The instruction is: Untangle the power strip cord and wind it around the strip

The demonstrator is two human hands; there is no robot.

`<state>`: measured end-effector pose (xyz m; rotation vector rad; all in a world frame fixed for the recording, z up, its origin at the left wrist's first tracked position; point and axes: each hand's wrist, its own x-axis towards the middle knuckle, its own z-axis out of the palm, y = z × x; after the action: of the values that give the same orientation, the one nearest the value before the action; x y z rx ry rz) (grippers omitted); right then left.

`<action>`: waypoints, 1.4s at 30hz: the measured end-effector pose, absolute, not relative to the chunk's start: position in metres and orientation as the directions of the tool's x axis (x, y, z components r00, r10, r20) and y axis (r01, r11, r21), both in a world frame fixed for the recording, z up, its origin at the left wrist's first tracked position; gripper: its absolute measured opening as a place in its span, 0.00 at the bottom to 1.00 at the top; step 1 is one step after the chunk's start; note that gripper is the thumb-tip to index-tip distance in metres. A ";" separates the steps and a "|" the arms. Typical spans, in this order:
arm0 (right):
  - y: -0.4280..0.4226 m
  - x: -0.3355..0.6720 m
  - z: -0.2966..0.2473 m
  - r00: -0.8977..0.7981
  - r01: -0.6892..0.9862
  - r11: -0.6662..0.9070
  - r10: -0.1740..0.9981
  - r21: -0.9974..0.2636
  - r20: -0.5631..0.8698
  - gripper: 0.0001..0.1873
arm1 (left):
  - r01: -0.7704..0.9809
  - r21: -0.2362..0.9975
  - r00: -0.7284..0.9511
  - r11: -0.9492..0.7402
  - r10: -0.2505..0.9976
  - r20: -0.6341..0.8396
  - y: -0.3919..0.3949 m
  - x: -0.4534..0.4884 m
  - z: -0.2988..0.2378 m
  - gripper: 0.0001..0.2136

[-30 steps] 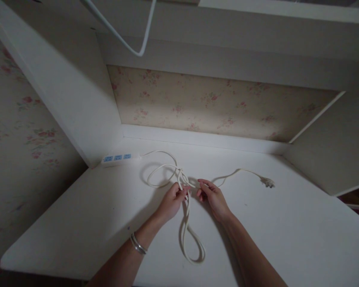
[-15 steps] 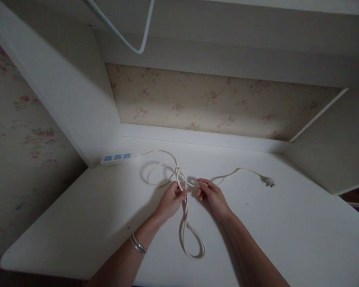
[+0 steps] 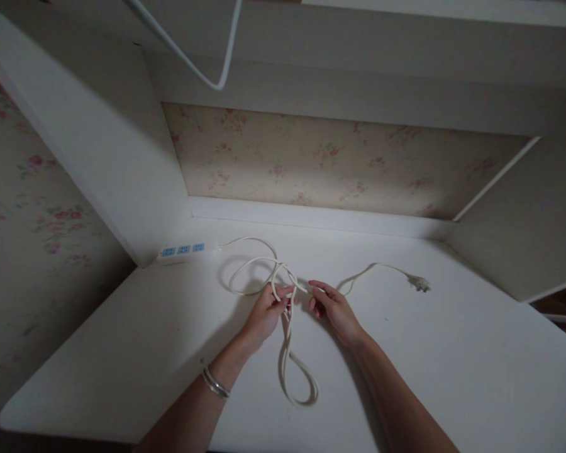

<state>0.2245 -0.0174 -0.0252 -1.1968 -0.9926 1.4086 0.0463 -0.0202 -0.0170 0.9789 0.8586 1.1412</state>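
A white power cord (image 3: 288, 368) lies in loops on the white desk (image 3: 453, 377). It runs from a power strip (image 3: 182, 251) with blue sockets at the back left to a plug (image 3: 419, 284) at the right. My left hand (image 3: 264, 311) pinches doubled strands of the cord where the loops cross. My right hand (image 3: 332, 308) holds the cord just to the right of that crossing, on the stretch leading to the plug. One loop hangs toward me, another lies behind my left hand.
The desk sits in an alcove with white side panels and a floral-papered back wall (image 3: 334, 157). A shelf spans overhead, and a thin white cable (image 3: 207, 69) dangles from it at the top left. The desk's front edge is near my forearms.
My left hand has shifted slightly and raised a small loop of cord above its fingers. The near loop has drawn a little to the left. My right hand has barely moved.
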 end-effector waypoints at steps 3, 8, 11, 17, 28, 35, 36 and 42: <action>-0.020 0.222 -0.022 -0.066 -0.098 -0.183 0.982 -0.978 -0.177 0.28 | -0.355 0.925 0.239 0.136 0.970 -0.051 -0.021 0.047 -0.015 0.11; -0.022 0.216 -0.024 -0.225 0.055 -0.113 0.967 -0.992 -0.122 0.27 | -0.365 0.924 0.359 0.114 0.933 0.027 -0.020 0.048 -0.019 0.12; -0.022 0.215 -0.025 -0.211 0.099 -0.083 0.972 -0.992 -0.102 0.27 | -0.320 0.942 0.384 0.102 0.923 0.031 -0.020 0.048 -0.023 0.10; -0.024 0.217 -0.016 -0.120 0.063 -0.148 0.981 -0.987 -0.155 0.27 | -0.217 0.972 0.400 0.085 0.917 0.009 -0.020 0.048 -0.028 0.10; -0.018 0.228 -0.016 0.013 -0.274 -0.138 0.989 -0.952 -0.147 0.18 | -0.165 0.986 0.295 -0.023 0.953 0.072 -0.022 0.043 -0.008 0.10; -0.014 0.237 -0.020 0.200 -0.050 -0.002 0.980 -0.999 -0.012 0.21 | -0.274 0.960 0.225 0.063 0.974 0.000 -0.021 0.033 -0.004 0.11; -0.014 0.238 -0.020 0.221 -0.021 -0.005 0.975 -1.000 -0.009 0.21 | -0.304 0.949 0.233 0.085 0.972 -0.012 -0.022 0.032 -0.002 0.11; -0.012 0.243 -0.023 0.244 -0.033 -0.018 0.970 -0.999 -0.026 0.22 | -0.440 0.883 0.315 0.161 0.949 -0.017 -0.028 0.028 0.007 0.10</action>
<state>0.2425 -0.0118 -0.0229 -1.3093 -0.9937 1.0556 0.0282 -0.0276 0.0066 0.9228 0.6860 1.1106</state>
